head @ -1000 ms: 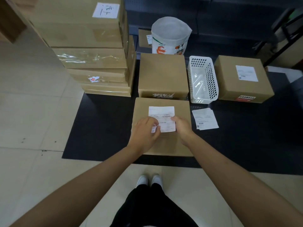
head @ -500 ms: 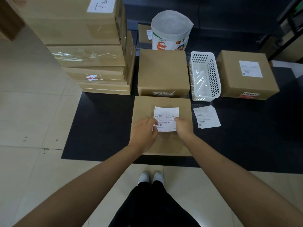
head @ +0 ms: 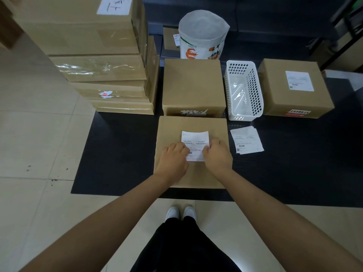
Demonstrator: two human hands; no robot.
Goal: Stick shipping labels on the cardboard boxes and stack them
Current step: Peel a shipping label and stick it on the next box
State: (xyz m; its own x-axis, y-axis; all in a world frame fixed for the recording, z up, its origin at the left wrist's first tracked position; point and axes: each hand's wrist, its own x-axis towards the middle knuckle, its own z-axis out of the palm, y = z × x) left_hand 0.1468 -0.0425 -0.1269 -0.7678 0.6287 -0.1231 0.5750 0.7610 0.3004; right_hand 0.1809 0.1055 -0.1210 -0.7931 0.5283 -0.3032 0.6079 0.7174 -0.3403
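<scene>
Head view, centre of frame: near cardboard box [head: 191, 173] sits on the black mat [head: 117, 154], with a white shipping label [head: 195, 141] lying on its top face. Left hand [head: 172, 160] and right hand [head: 217, 156] both rest on the box, fingers curled inward at the label's lower side edges; each appears to pinch or pin an edge, though the fingertips themselves are hidden, so whether paper is lifted or pressed flat I cannot tell. The label's upper edge bows slightly, so it is probably not fully stuck. Handling, as judged: the label is thin, limp paper that creases easily, best held by opposite edges and smoothed outward from the middle. The box looks stiff and flat-topped; weight unknown; take it by two opposite sides for stacking. Spare labels [head: 247, 140] lie on the mat just right of the box. Centre right, white basket [head: 243, 91]; upper right, labelled box [head: 294, 89]; upper centre, plain box [head: 193, 85]; upper left, box stack [head: 106, 55]. Versus half a second back: both hands sit slightly higher up the label, covering more of its lower half; box unmoved.
</scene>
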